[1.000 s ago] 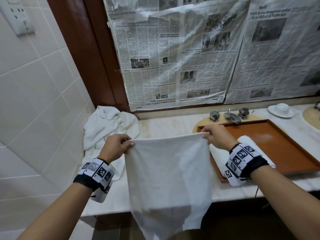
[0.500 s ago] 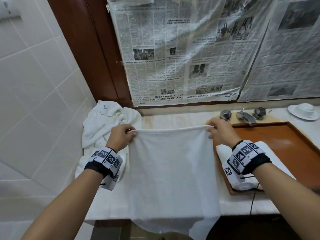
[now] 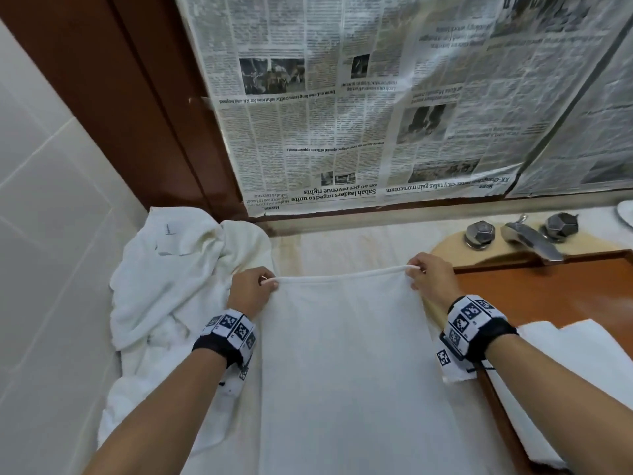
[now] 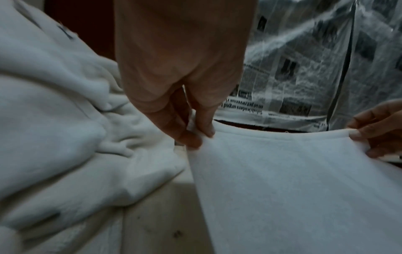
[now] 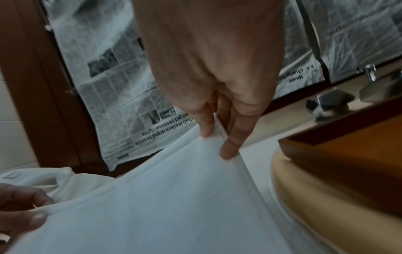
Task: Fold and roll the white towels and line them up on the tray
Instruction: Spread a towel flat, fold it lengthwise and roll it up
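Pinching the white towel [image 3: 346, 354] at its far corners, my left hand [image 3: 251, 291] and right hand [image 3: 433, 277] spread it over the surface [image 3: 359, 245] beside the tray [image 3: 548, 293]; next, I judge, folding it evenly before rolling.

Head view bright, evenly lit, edges bowed; both wrist views dim, bluish, softly blurred.

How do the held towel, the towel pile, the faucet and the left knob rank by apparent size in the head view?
1. held towel
2. towel pile
3. faucet
4. left knob
Nearness to the camera enlarges the held towel.
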### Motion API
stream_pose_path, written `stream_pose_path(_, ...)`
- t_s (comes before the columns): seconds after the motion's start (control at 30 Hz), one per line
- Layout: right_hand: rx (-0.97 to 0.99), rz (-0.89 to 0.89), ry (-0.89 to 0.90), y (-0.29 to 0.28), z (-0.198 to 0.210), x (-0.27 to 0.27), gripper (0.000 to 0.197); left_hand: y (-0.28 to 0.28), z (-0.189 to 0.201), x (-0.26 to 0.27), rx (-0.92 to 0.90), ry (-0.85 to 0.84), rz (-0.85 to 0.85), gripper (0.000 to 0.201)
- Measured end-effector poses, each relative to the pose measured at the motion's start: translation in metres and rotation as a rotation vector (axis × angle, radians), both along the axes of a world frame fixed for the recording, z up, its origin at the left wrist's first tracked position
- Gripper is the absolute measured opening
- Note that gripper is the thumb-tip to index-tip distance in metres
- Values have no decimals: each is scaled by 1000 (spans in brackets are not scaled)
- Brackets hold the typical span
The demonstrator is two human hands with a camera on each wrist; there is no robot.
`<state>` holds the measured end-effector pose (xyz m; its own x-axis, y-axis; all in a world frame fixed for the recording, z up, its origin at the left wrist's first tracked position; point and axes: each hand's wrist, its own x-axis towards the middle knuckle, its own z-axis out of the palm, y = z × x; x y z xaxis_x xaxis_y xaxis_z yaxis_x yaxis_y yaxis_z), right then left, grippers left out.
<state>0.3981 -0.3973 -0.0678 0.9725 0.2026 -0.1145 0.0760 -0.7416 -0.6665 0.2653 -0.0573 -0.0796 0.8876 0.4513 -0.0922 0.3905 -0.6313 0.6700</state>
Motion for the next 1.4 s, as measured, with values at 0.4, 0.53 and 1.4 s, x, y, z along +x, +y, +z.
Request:
stream_pose_path(0.4, -20, -31, 81, 32, -51, 54, 17, 26, -63, 61, 20, 99, 79, 8)
stream_pose_path(0.53, -108, 45, 74, 36, -61, 63, 22, 25, -74, 64, 94, 95, 74, 14)
stream_pose_path(1.4, -434, 498, -131, 53, -101, -63, 65, -97, -92, -16, 319, 220, -226, 68)
